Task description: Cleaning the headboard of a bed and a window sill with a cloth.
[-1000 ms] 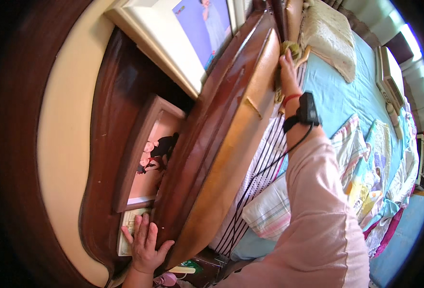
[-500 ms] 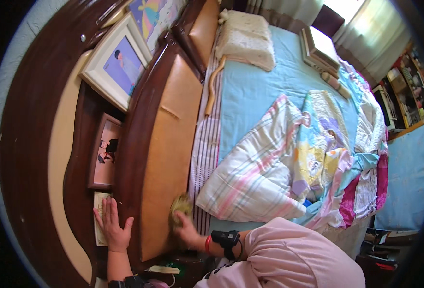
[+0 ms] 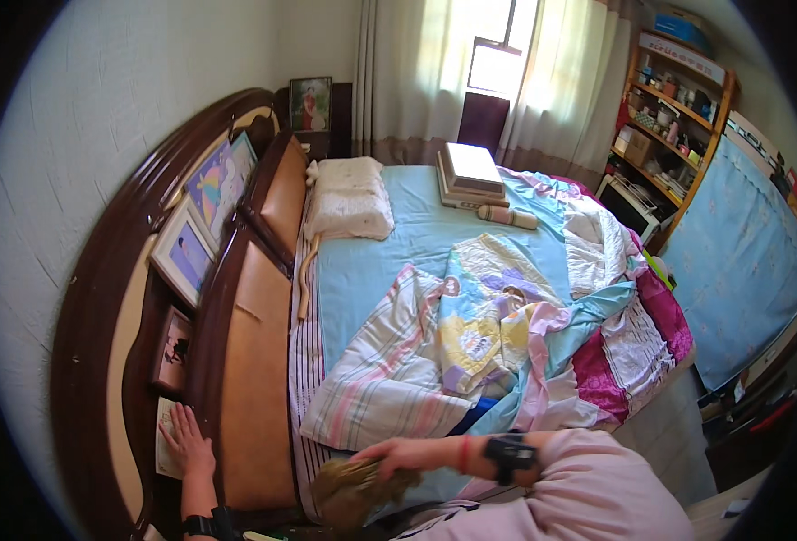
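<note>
My left hand (image 3: 186,442) lies flat, fingers spread, on a light card or paper (image 3: 165,440) resting on the dark wooden headboard shelf (image 3: 150,361). My right hand (image 3: 396,455), on a pink-sleeved arm with a black wrist band, is closed on a crumpled olive-brown cloth (image 3: 353,491) held near the lower end of the padded tan headboard panel (image 3: 254,379), over the striped edge of the bed.
Framed pictures (image 3: 186,252) stand along the headboard shelf. The bed has a blue sheet (image 3: 389,252), a white pillow (image 3: 349,198), a striped pillow (image 3: 389,379) and a rumpled colourful quilt (image 3: 543,316). A curtained window and shelves stand at the far end.
The view swung from the headboard toward the whole bed. My right hand with the cloth came down from the far end of the headboard to its near end. The left hand stayed on the shelf.
</note>
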The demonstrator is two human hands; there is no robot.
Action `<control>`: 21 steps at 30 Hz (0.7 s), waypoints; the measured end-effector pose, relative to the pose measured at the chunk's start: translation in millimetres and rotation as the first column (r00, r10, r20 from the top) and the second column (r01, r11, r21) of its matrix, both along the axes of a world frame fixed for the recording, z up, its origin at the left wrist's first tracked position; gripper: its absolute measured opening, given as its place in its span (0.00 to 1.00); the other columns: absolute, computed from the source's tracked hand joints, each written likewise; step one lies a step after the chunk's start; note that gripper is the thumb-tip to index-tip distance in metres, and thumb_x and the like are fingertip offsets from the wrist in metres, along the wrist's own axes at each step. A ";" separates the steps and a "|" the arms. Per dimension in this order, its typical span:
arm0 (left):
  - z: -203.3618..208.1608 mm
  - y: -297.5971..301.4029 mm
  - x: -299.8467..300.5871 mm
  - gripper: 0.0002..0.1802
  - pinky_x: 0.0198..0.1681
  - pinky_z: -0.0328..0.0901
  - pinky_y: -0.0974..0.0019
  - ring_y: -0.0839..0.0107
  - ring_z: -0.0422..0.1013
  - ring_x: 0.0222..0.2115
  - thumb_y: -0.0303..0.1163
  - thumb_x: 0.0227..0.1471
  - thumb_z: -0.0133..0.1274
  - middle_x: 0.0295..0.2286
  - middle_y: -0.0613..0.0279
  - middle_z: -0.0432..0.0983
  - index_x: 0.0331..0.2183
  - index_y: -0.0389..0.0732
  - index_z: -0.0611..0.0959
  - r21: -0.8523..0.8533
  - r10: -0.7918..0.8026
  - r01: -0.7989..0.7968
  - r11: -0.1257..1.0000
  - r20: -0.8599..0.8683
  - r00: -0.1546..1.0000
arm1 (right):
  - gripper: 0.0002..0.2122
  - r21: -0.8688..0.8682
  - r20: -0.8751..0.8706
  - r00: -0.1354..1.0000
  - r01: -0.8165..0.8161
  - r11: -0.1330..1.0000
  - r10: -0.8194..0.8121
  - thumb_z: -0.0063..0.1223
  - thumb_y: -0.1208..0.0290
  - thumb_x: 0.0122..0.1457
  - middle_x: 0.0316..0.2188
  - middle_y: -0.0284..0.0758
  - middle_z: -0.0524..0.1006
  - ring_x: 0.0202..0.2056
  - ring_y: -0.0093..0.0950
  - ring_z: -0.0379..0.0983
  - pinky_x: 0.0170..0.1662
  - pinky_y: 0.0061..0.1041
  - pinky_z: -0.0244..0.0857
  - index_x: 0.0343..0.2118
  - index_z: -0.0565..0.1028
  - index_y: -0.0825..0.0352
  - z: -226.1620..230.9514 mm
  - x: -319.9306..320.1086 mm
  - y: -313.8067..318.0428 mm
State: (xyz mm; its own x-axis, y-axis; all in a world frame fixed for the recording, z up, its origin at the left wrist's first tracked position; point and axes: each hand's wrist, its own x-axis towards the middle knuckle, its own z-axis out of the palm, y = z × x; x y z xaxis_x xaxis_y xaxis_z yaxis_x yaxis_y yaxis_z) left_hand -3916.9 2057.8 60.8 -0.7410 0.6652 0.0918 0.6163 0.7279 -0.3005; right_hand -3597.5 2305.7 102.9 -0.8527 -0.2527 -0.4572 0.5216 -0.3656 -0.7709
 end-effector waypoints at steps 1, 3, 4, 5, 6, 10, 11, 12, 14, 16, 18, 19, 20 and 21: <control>3.1 4.4 15.6 0.45 0.57 0.26 0.47 0.60 0.32 0.58 0.45 0.39 0.53 0.57 0.55 0.34 0.55 0.39 0.52 -0.054 -0.030 0.029 0.998 -0.009 1.000 | 0.27 0.111 -0.035 0.996 0.088 0.990 -0.085 0.45 0.81 0.40 0.41 0.30 0.70 0.41 0.19 0.64 0.44 0.16 0.59 0.49 0.64 0.64 -1.7 34.0 20.7; -12.4 3.8 48.0 0.43 0.56 0.30 0.45 0.58 0.33 0.58 0.41 0.37 0.55 0.57 0.51 0.33 0.54 0.40 0.56 0.104 -0.141 0.125 0.987 0.155 0.978 | 0.26 0.052 0.008 0.944 0.330 0.943 -0.330 0.44 0.82 0.41 0.45 0.32 0.67 0.45 0.21 0.62 0.49 0.17 0.55 0.49 0.64 0.67 31.1 102.9 48.8; -3.0 16.8 76.9 0.42 0.57 0.35 0.48 0.55 0.35 0.58 0.38 0.36 0.55 0.56 0.47 0.34 0.53 0.37 0.57 0.193 -0.161 0.091 0.977 0.386 0.909 | 0.26 0.093 0.005 0.876 0.481 0.872 -0.483 0.44 0.83 0.41 0.45 0.33 0.67 0.45 0.23 0.62 0.49 0.19 0.55 0.49 0.64 0.68 34.5 144.6 61.4; -27.6 7.4 90.8 0.40 0.57 0.39 0.53 0.53 0.38 0.57 0.37 0.37 0.54 0.56 0.44 0.35 0.52 0.34 0.59 0.340 -0.306 0.155 0.928 0.452 0.838 | 0.26 0.124 -0.005 0.789 0.610 0.783 -0.614 0.43 0.83 0.41 0.46 0.34 0.66 0.45 0.25 0.63 0.50 0.22 0.56 0.49 0.63 0.68 35.4 181.3 70.9; -36.6 9.4 120.5 0.40 0.57 0.42 0.58 0.51 0.39 0.56 0.34 0.37 0.53 0.55 0.41 0.34 0.52 0.33 0.58 0.455 -0.361 0.023 0.890 0.675 0.644 | 0.27 0.001 -0.005 0.692 0.722 0.692 -0.722 0.43 0.84 0.41 0.46 0.36 0.66 0.46 0.28 0.63 0.50 0.26 0.57 0.50 0.62 0.69 36.0 217.8 78.7; -187.4 -26.5 194.6 0.34 0.49 0.56 0.60 0.59 0.60 0.47 0.45 0.48 0.46 0.46 0.46 0.62 0.52 0.36 0.58 0.329 -0.400 0.239 0.914 0.832 0.385 | 0.25 -0.213 0.031 0.389 0.903 0.374 -0.921 0.43 0.81 0.45 0.44 0.38 0.68 0.45 0.32 0.66 0.48 0.32 0.60 0.50 0.60 0.67 21.2 319.4 84.4; -231.2 -39.0 210.4 0.38 0.48 0.58 0.61 0.58 0.61 0.45 0.50 0.48 0.45 0.46 0.44 0.61 0.54 0.37 0.54 0.183 -0.248 0.229 0.956 0.921 0.299 | 0.23 -0.233 0.077 0.337 0.921 0.312 -0.938 0.44 0.80 0.47 0.44 0.37 0.68 0.44 0.32 0.67 0.47 0.31 0.61 0.50 0.60 0.66 12.0 336.1 89.3; -227.8 -10.6 236.4 0.38 0.48 0.58 0.61 0.58 0.61 0.45 0.49 0.48 0.45 0.46 0.44 0.61 0.53 0.37 0.54 0.080 -0.128 0.208 0.975 0.964 0.234 | 0.22 -0.236 0.108 0.290 0.937 0.259 -0.951 0.44 0.77 0.49 0.44 0.37 0.68 0.43 0.30 0.67 0.47 0.30 0.62 0.50 0.60 0.66 -3.8 356.9 92.3; -174.9 70.3 299.6 0.37 0.48 0.58 0.62 0.59 0.61 0.46 0.48 0.48 0.45 0.46 0.45 0.62 0.53 0.37 0.55 0.026 -0.051 0.177 0.984 0.989 0.137 | 0.20 -0.203 0.172 0.207 0.964 0.171 -0.963 0.44 0.72 0.52 0.43 0.36 0.69 0.41 0.28 0.68 0.45 0.30 0.63 0.50 0.61 0.65 -22.5 393.7 97.2; -137.6 141.0 348.4 0.36 0.48 0.58 0.62 0.59 0.61 0.46 0.47 0.48 0.46 0.46 0.46 0.62 0.53 0.37 0.56 0.042 -0.058 0.207 0.977 0.996 0.070 | 0.18 -0.155 0.196 0.104 0.985 0.074 -0.975 0.44 0.66 0.54 0.38 0.33 0.72 0.34 0.25 0.72 0.37 0.28 0.68 0.48 0.65 0.62 -38.6 428.3 100.3; -112.6 199.6 393.0 0.35 0.48 0.58 0.62 0.60 0.61 0.46 0.45 0.48 0.46 0.46 0.47 0.62 0.52 0.36 0.57 0.080 -0.085 0.262 0.962 0.996 0.006 | 0.17 -0.152 0.233 0.060 0.988 0.025 -0.971 0.43 0.66 0.55 0.38 0.33 0.72 0.34 0.25 0.72 0.37 0.27 0.68 0.48 0.65 0.63 -49.6 465.8 105.2; -104.0 225.6 412.4 0.34 0.48 0.58 0.62 0.60 0.61 0.46 0.45 0.48 0.46 0.45 0.47 0.62 0.52 0.36 0.58 0.096 -0.093 0.294 0.951 0.995 -0.025 | 0.17 -0.142 0.253 0.048 0.990 0.012 -0.966 0.43 0.66 0.55 0.38 0.33 0.72 0.34 0.24 0.72 0.36 0.26 0.68 0.48 0.66 0.63 -53.3 480.8 106.4; -97.7 248.1 431.8 0.34 0.48 0.58 0.62 0.61 0.61 0.46 0.44 0.48 0.46 0.45 0.47 0.63 0.52 0.36 0.58 0.110 -0.099 0.320 0.941 0.994 -0.052 | 0.17 -0.170 0.252 0.004 0.985 -0.041 -0.968 0.42 0.65 0.55 0.38 0.33 0.72 0.33 0.24 0.72 0.35 0.25 0.68 0.47 0.67 0.64 -51.9 497.5 108.4; -92.1 267.3 452.1 0.33 0.48 0.57 0.62 0.61 0.61 0.46 0.44 0.48 0.46 0.45 0.48 0.63 0.51 0.36 0.58 0.116 -0.093 0.350 0.930 0.992 -0.080 | 0.17 -0.165 0.254 -0.027 0.984 -0.071 -0.967 0.42 0.65 0.55 0.38 0.33 0.72 0.33 0.24 0.72 0.35 0.25 0.68 0.47 0.67 0.64 -46.8 516.9 111.2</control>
State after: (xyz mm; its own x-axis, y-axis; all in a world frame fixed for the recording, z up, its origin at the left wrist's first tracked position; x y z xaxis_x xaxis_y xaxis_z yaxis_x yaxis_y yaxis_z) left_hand -3464.8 2325.1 -31.4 0.2061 0.7203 -0.6623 0.4858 0.5123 0.7083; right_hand -3080.7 2416.9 56.1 -0.3067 0.7303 -0.6105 -0.5109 -0.6674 -0.5418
